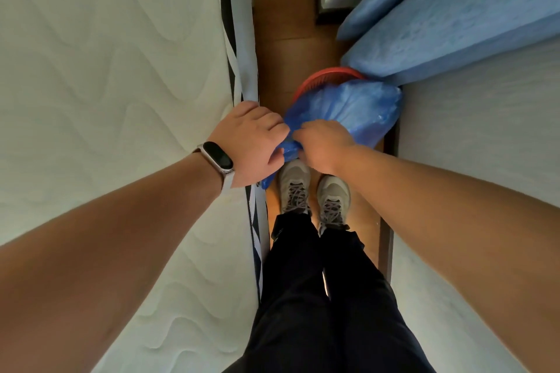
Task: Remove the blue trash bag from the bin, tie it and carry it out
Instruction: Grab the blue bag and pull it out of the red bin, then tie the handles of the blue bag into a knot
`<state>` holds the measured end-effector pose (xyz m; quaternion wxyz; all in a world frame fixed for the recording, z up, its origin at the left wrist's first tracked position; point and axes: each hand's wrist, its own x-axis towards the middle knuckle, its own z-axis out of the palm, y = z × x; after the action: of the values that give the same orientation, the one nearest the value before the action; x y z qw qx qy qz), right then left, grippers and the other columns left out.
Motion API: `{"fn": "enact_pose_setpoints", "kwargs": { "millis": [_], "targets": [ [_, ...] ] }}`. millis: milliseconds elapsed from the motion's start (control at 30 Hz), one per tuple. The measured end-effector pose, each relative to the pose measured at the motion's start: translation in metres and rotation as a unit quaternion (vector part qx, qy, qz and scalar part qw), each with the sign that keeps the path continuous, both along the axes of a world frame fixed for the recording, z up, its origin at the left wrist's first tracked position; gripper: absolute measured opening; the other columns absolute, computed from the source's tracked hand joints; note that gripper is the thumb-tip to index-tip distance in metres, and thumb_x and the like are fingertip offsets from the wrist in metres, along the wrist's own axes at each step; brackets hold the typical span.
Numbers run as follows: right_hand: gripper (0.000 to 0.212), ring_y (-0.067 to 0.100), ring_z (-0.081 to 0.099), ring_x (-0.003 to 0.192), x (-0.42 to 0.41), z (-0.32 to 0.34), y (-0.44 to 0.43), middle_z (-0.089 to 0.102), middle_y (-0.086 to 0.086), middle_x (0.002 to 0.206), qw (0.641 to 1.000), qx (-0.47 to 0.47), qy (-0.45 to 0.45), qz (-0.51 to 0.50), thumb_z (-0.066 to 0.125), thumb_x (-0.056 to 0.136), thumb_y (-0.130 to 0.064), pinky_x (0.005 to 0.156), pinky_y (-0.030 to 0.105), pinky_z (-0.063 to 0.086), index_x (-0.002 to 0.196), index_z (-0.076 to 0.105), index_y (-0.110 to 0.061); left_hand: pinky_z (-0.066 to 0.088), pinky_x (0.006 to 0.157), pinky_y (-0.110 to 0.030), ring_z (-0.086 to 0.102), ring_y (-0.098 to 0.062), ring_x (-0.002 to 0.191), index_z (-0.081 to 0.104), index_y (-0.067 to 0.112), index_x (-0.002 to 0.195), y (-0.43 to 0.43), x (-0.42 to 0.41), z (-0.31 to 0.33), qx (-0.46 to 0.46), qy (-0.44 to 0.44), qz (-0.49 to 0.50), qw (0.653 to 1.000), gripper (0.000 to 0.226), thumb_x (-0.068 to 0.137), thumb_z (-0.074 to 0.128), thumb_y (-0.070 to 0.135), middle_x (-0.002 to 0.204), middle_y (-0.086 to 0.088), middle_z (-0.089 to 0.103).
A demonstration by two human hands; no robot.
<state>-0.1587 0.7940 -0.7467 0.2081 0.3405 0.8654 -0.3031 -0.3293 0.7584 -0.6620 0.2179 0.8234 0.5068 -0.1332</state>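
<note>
The head camera looks straight down a thin strip of brown wooden floor [281, 48]. A person stands there with both bare arms stretched out in front.

The left hand [253, 142] is curled closed around the bunched top of the blue trash bag [348, 109]. A bit of blue plastic pokes out below this hand, near the wrist. The right hand [324, 144] is also closed, with its fingers tucked down, pinching the same gathered top. The two hands are right next to each other, almost touching, with the scrunched blue plastic squeezed between them.

The full, round part of the bag puffs out past the hands, on the far side. It is shiny and wrinkled. It sits over a red bin [328, 76], and only the curved far rim of the bin peeks out behind the bag. I cannot tell if the bag is lifted clear of the bin or resting in it.

On the left wrist there is a smart band [218, 157] with a dark screen and a pale strap.

Under the hands are two gray sneakers [313, 191] with gray laces, side by side on the floor. Black trousers [318, 297] run down to them.

On the left side is a big white mattress [106, 70] with wavy stitching. On the right side, light blue cushions [454, 24] lie at a slant, and one corner comes down just beside the bag and the bin. Below them is another white bed [485, 160].
</note>
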Motion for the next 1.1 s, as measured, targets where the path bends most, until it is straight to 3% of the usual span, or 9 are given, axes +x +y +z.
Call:
{"fn": "enact_pose_setpoints", "kwargs": {
  "millis": [167, 300, 467, 600, 700, 833, 933, 1033, 1100],
  "targets": [
    [0.011, 0.038, 0.058, 0.089, 0.034, 0.041, 0.003, 0.064, 0.014, 0.095, 0.985, -0.076, 0.042, -0.151, 0.051, 0.09, -0.024, 0.063, 0.037, 0.035, 0.084, 0.05, -0.014, 0.037, 0.097, -0.041, 0.06, -0.029, 0.101, 0.061, 0.014, 0.109, 0.001, 0.008, 0.011, -0.036, 0.016, 0.008, 0.999, 0.041, 0.084, 0.043, 0.041, 0.108, -0.006, 0.066],
    [0.019, 0.036, 0.056, 0.082, 0.054, 0.084, 0.008, 0.055, 0.008, 0.08, 0.97, -0.123, 0.045, -0.203, 0.048, 0.094, -0.022, 0.064, 0.041, 0.036, 0.076, 0.043, -0.016, 0.036, 0.099, -0.04, 0.055, -0.029, 0.11, 0.054, 0.015, 0.119, 0.001, 0.017, 0.025, -0.083, 0.035, 0.022, 0.996, 0.045, 0.087, 0.045, 0.045, 0.118, -0.006, 0.061],
    [0.027, 0.028, 0.05, 0.071, 0.062, 0.153, 0.017, 0.05, -0.001, 0.069, 0.956, -0.108, 0.095, -0.255, 0.043, 0.094, -0.021, 0.064, 0.042, 0.038, 0.067, 0.041, -0.018, 0.043, 0.087, -0.04, 0.055, -0.027, 0.109, 0.046, 0.018, 0.124, -0.004, 0.027, 0.049, -0.128, 0.052, 0.047, 0.989, 0.048, 0.087, 0.042, 0.049, 0.119, -0.005, 0.058],
    [0.033, 0.007, 0.037, 0.054, 0.055, 0.224, 0.013, 0.033, -0.01, 0.055, 0.925, -0.106, 0.178, -0.318, 0.039, 0.087, -0.02, 0.056, 0.025, 0.029, 0.058, 0.027, -0.03, 0.046, 0.088, -0.04, 0.052, -0.028, 0.113, 0.039, 0.018, 0.131, -0.017, 0.022, 0.077, -0.152, 0.054, 0.092, 0.983, 0.057, 0.086, 0.043, 0.053, 0.127, -0.005, 0.053],
    [0.031, 0.01, 0.034, 0.053, 0.053, 0.266, 0.008, 0.033, -0.006, 0.053, 0.909, -0.095, 0.201, -0.354, 0.039, 0.087, -0.018, 0.056, 0.036, 0.03, 0.058, 0.029, -0.022, 0.048, 0.083, -0.04, 0.054, -0.03, 0.109, 0.033, 0.017, 0.135, -0.023, 0.015, 0.104, -0.172, 0.054, 0.151, 0.972, 0.066, 0.083, 0.051, 0.052, 0.128, -0.007, 0.049],
    [0.023, 0.022, 0.047, 0.059, 0.053, 0.312, 0.003, 0.05, 0.004, 0.058, 0.888, -0.075, 0.228, -0.393, 0.038, 0.083, -0.019, 0.057, 0.038, 0.039, 0.064, 0.047, -0.009, 0.046, 0.067, -0.035, 0.06, -0.032, 0.09, 0.044, 0.015, 0.119, -0.024, 0.0, 0.145, -0.244, 0.082, 0.253, 0.933, 0.049, 0.08, 0.057, 0.042, 0.114, -0.009, 0.056],
    [0.027, 0.023, 0.053, 0.065, 0.053, 0.344, 0.005, 0.057, 0.013, 0.066, 0.888, -0.043, 0.228, -0.397, 0.038, 0.082, -0.021, 0.062, 0.038, 0.042, 0.072, 0.053, -0.002, 0.047, 0.066, -0.032, 0.061, -0.028, 0.08, 0.054, 0.018, 0.084, -0.028, -0.008, 0.171, -0.299, 0.098, 0.273, 0.909, 0.018, 0.083, 0.048, 0.034, 0.101, -0.008, 0.065],
    [0.032, 0.026, 0.053, 0.068, 0.052, 0.373, 0.01, 0.058, 0.017, 0.07, 0.894, -0.021, 0.223, -0.388, 0.036, 0.083, -0.024, 0.066, 0.043, 0.044, 0.075, 0.054, 0.002, 0.044, 0.063, -0.031, 0.06, -0.027, 0.074, 0.052, 0.017, 0.071, -0.032, -0.002, 0.198, -0.322, 0.028, 0.363, 0.874, 0.038, 0.088, 0.045, 0.05, 0.081, -0.008, 0.065],
    [0.035, 0.03, 0.054, 0.068, 0.051, 0.392, 0.011, 0.057, 0.02, 0.068, 0.895, -0.011, 0.225, -0.386, 0.036, 0.083, -0.025, 0.066, 0.046, 0.045, 0.075, 0.053, 0.003, 0.039, 0.065, -0.031, 0.058, -0.025, 0.076, 0.053, 0.016, 0.086, -0.037, 0.01, 0.222, -0.345, -0.035, 0.401, 0.848, 0.048, 0.084, 0.048, 0.064, 0.082, -0.004, 0.061]
  ]
}}
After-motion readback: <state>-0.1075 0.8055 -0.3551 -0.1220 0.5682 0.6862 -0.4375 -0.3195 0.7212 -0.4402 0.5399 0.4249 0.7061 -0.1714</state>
